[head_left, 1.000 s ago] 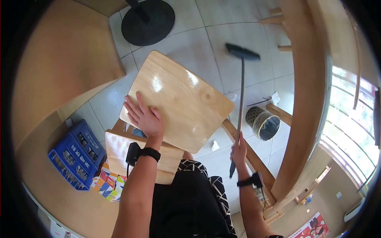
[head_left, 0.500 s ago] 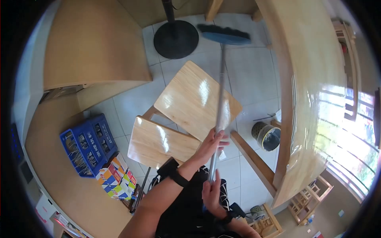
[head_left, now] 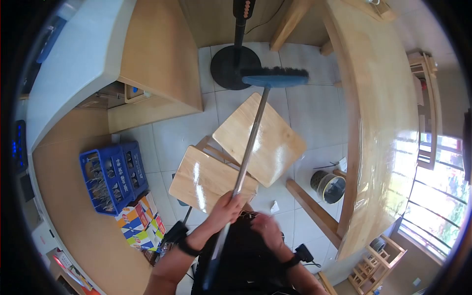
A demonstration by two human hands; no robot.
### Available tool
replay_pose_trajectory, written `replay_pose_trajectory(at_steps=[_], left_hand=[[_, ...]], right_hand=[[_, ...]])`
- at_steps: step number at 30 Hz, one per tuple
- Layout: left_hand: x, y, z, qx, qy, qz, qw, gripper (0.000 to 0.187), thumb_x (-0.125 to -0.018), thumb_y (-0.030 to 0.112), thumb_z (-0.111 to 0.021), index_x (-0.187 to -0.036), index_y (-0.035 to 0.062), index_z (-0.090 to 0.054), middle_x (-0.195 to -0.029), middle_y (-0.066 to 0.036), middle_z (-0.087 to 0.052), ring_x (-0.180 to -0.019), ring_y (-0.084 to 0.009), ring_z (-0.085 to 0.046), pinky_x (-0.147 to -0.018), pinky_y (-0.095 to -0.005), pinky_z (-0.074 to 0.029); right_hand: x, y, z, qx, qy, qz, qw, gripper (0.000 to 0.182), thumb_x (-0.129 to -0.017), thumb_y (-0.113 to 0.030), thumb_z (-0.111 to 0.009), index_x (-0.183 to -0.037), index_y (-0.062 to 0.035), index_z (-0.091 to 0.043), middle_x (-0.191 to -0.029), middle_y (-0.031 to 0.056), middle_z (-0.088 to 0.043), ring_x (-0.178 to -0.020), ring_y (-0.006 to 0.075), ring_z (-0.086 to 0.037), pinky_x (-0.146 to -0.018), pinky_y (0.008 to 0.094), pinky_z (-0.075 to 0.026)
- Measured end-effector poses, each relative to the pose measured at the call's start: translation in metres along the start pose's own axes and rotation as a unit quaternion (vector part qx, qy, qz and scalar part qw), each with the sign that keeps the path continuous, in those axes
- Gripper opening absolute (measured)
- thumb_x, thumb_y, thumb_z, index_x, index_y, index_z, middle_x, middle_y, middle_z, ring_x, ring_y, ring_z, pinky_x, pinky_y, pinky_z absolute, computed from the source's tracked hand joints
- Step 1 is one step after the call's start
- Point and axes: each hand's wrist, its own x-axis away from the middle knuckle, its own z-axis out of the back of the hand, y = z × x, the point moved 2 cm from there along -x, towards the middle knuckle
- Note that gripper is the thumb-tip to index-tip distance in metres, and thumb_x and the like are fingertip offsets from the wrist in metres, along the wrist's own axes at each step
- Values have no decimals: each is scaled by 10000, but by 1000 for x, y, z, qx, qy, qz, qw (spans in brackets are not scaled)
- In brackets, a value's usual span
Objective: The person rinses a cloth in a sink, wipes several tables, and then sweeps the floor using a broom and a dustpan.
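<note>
A broom with a blue head (head_left: 278, 80) and dark bristles reaches away from me, its grey metal handle (head_left: 253, 132) slanting over two wooden stools. My left hand (head_left: 225, 212) is closed around the handle's lower part. Off to the right of the handle, my right hand (head_left: 268, 230) is apart from it, fingers loosely spread and blurred, with nothing seen in them. Beneath the handle are the nearer stool seat (head_left: 209, 179) and the farther stool seat (head_left: 280, 142). The broom head is beside a round black stand base (head_left: 223, 69).
A wooden table (head_left: 378, 123) runs along the right, with a bin (head_left: 330, 188) beside its leg. On the left are a blue crate (head_left: 110, 179) and a colourful carton (head_left: 142, 223). White scrap (head_left: 274, 206) lies on the tiles.
My right hand has let go of the handle and moved off to its right. The handle now slants, its near end shifted left, with my left hand still on it. The view has shifted too.
</note>
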Motion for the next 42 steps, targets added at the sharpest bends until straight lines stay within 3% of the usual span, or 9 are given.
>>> replay_pose_trajectory(at_steps=[2,4,13,19,22,31,37,39,42], left_hand=[[35,-7,29,-48,-17,0,999,212,-888,248,-399,-751,88,-375,-512,53,-306,-376,-39,-299,-342,-183,-261],[65,-25,49,-97,15,19,995,165,-870,186,-437,-757,72,-399,-490,46,-339,-370,-44,-326,-343,-188,-274],[141,-102,82,-72,161,43,983,84,-802,69,-491,-769,52,-416,-473,18,-379,-363,-49,-360,-324,-197,-269],[138,-101,69,-24,228,37,973,81,-789,34,-466,-755,43,-394,-457,4,-376,-324,-62,-344,-299,-202,-261],[131,-103,66,-10,248,36,968,74,-787,27,-460,-757,37,-393,-457,3,-374,-324,-63,-348,-296,-202,-264],[137,-117,71,-146,253,0,956,58,-773,34,-455,-765,28,-397,-434,13,-358,-321,-62,-353,-294,-198,-272],[140,-129,67,-70,226,47,971,86,-810,77,-438,-868,23,-471,-676,-27,-492,-539,-93,-463,-455,-231,-387],[128,-115,52,-154,253,24,955,38,-806,81,-435,-792,50,-419,-558,48,-376,-411,-41,-329,-325,-192,-245],[126,-112,48,-129,251,49,958,59,-797,85,-437,-843,51,-421,-548,48,-374,-427,-33,-346,-348,-165,-248]], right_hand=[[-32,3,58,65,202,71,975,476,-835,-312,-483,-1190,-31,-337,-1100,91,-426,-993,200,-439,-828,345,-389],[-74,7,95,131,291,68,945,549,-819,-336,-504,-1220,-29,-287,-1203,100,-355,-1027,195,-423,-851,346,-367],[-207,-37,111,-168,114,128,971,568,-813,-423,-479,-1195,-20,-361,-1146,93,-465,-1028,217,-467,-885,326,-370],[-214,-52,105,-170,200,141,955,673,-759,-485,-528,-1196,-2,-355,-1152,94,-459,-1014,234,-476,-855,356,-403],[-217,-54,110,-167,195,125,958,617,-816,-450,-454,-1257,-64,-263,-1229,76,-367,-1107,225,-383,-932,376,-325],[-240,-101,162,-241,101,167,951,606,-810,-526,-392,-1254,-124,-295,-1248,63,-372,-1126,254,-377,-931,400,-329],[-299,-182,185,-170,162,269,934,647,-815,-566,-304,-1284,-124,-252,-1298,64,-318,-1162,259,-335,-953,398,-297],[-327,-221,187,-179,160,276,931,634,-825,-550,-297,-1292,-125,-239,-1311,63,-301,-1179,260,-314,-963,400,-279],[-364,-279,202,-180,160,286,927,611,-832,-536,-300,-1289,-136,-237,-1311,50,-296,-1187,261,-297,-968,411,-277]])
